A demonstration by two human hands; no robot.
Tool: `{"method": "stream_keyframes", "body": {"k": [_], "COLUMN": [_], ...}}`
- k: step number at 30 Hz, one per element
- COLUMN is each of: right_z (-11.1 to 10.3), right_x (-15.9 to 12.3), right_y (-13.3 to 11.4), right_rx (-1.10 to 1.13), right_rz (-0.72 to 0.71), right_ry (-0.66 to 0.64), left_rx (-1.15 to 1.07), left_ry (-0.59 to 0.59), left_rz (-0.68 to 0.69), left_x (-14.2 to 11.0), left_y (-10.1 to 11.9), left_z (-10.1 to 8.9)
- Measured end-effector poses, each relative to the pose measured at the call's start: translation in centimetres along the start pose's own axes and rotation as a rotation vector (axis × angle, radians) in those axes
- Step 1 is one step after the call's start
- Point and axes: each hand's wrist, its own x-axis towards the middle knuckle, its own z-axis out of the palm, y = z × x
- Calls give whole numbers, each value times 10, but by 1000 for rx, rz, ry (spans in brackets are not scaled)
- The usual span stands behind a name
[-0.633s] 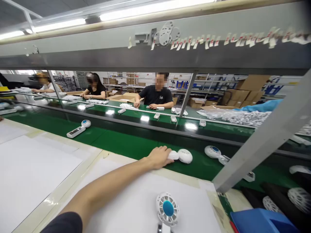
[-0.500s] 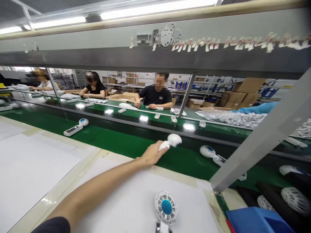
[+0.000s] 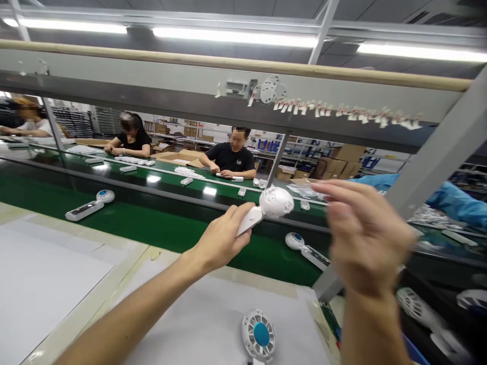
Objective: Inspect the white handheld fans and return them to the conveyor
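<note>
Factory line, green conveyor belt [image 3: 171, 223] running across in front of us, white work mat [image 3: 213, 324] nearest. Our left hand [image 3: 218, 241] has fingers curled shut around the white handle of a handheld fan [image 3: 268, 208]; round head points up and right, held in the air above the belt's near edge. Our right hand [image 3: 361, 238] is raised just right of the fan head, blurred, fingers loosely spread, holding nothing we can see, not touching the fan. Below, on the mat, a fan grille with blue hub [image 3: 259, 334] lies face up. On the belt, another fan [image 3: 304, 247] lies just beyond our left hand, and a third fan [image 3: 85, 205] sits well to the left. White grille parts [image 3: 413, 304] at lower right, partly hidden by our right arm. Grey frame beam [image 3: 190, 86] overhead. Across the belt, three other people [image 3: 230, 157] sit working with small white parts.
</note>
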Motion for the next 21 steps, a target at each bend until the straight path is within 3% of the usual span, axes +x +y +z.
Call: {"method": "stream_keyframes", "body": {"k": [3, 6, 12, 16, 19, 21], "right_z": [19, 31, 28, 26, 32, 38], "right_x": [-2, -8, -15, -12, -10, -11], "right_y": [11, 21, 19, 11, 21, 41], "right_rx": [158, 227, 188, 162, 288, 268], "right_rz": [56, 114, 46, 142, 247, 388], "right_ry": [-77, -140, -58, -30, -45, -181], "left_rx": [31, -13, 73, 58, -31, -216], "left_ry": [-133, -152, -216, -200, -155, -114], "left_rz": [62, 44, -21, -27, -52, -136], "left_x": [-6, -9, -17, -19, -14, -9], "left_y": [17, 28, 47, 53, 46, 38], "left_z": [-1, 0, 1, 1, -3, -7]}}
